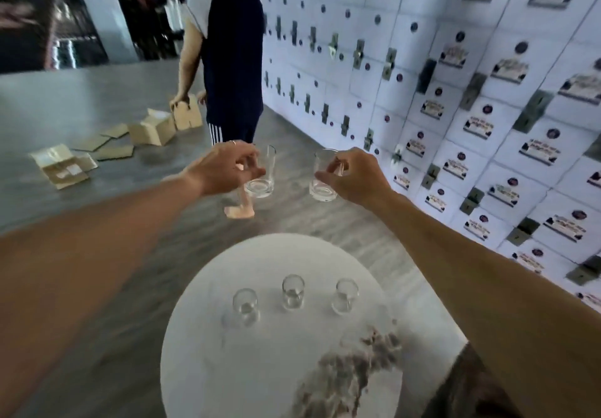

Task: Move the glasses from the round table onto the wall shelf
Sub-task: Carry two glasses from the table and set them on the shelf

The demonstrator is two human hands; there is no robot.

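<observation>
we are mid-carry: left hand (224, 167) pinches one glass (261, 173), right hand (353, 177) pinches another glass (323, 178), both held in the air beyond the round table (227, 352). three glasses (292, 292) stand on the table. no shelf in view; next we likely turn toward it.

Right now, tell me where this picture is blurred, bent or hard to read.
Head view: the upper left background smears with motion blur; the wall of labelled white panels curves from wide-angle distortion, its labels unreadable; the glasses in the left hand and right hand are soft-edged; three glasses on the round table show more clearly.
</observation>
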